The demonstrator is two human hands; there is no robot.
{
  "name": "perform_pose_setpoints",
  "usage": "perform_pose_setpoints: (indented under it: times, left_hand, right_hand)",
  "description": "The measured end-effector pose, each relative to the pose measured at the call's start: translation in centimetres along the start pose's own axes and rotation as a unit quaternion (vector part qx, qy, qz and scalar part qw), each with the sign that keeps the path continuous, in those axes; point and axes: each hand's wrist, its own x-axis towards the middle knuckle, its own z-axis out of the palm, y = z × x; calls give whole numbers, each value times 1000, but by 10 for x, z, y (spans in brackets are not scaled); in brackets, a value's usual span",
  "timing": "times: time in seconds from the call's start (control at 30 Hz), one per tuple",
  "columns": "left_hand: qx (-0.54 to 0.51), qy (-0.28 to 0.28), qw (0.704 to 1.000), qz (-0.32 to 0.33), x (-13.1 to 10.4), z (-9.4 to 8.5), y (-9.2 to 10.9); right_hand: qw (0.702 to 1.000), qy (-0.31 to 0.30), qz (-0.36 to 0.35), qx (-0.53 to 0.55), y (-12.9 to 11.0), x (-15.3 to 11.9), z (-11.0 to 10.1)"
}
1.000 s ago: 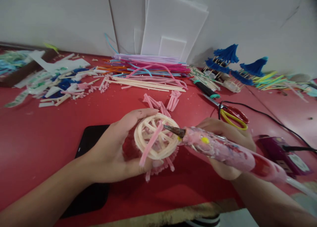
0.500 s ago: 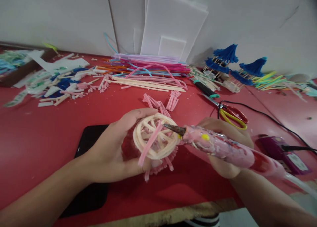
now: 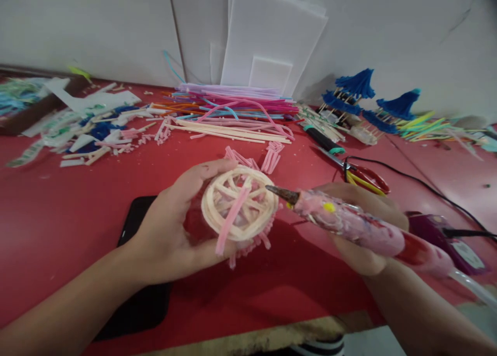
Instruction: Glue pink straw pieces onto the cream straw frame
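The left hand (image 3: 166, 226) curls around a cream spoked wheel (image 3: 254, 195), gripping it near its edge, held above the red worktop (image 3: 77, 200) with its face up. The right hand (image 3: 359, 255) is closed around a pink tool (image 3: 349, 224), which looks like a glue gun. Its dark tip (image 3: 287, 194) overlaps the wheel's right side in view; whether they touch, I cannot tell.

If that tip is hot, a slip of either hand could burn the left fingers or scorch the cream spokes. A pink strip (image 3: 233, 216) lies across the wheel, one end sticking out past the rim. If it is poorly stuck, a nudge from the tip could twist it off line. Squeezing too hard might bend the ring, and more pink ends (image 3: 248, 250) below it could catch on the thumb.

Behind the wheel, short pink pieces (image 3: 272, 159) could scatter if a knuckle brushed them. Under the left forearm, a black phone (image 3: 140, 309) could catch any drip. On the right, a black cord (image 3: 415, 177) runs by the scissors (image 3: 367, 180); if tugged, it might drag them.
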Motion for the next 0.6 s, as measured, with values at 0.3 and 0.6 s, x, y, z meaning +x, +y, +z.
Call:
perform_pose_setpoints:
  times: [0.3, 0.6]
  left_hand:
    - [118, 77, 990, 21, 2, -1, -10]
    - [94, 75, 993, -10, 2, -1, -7]
  right_hand:
    - [999, -13, -45, 3, -10, 9, -4]
    - [999, -15, -42, 8, -3, 8, -5]
